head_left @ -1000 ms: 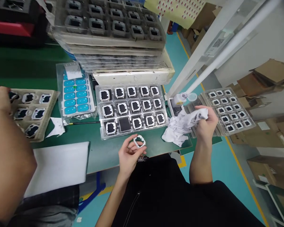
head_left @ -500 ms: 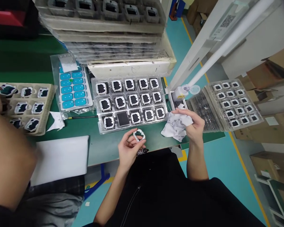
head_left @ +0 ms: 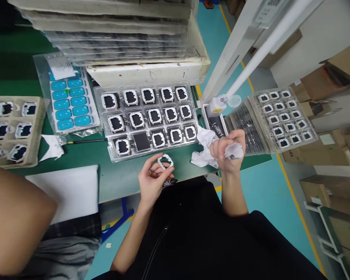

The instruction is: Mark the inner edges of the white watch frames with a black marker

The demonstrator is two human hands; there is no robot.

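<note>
Pinching white frame point(head_left: 160, 161) w/ L hand point(head_left: 152, 179), thumb & fingers on rim, at near side of 15-pocket tray point(head_left: 114, 157). Gripping crumpled cloth point(head_left: 205, 140) w/ R hand point(head_left: 229, 153), right of frame. Reaching over green table's point(head_left: 116, 177) near edge, w/ open strip btwn frame & cloth.

My one view looks from my head, forward and steeply down past my black shirt point(head_left: 192, 233), close over the near edge of the green counter point(head_left: 119, 175), tilted, with floor point(head_left: 256, 190) beyond its right end.
</note>
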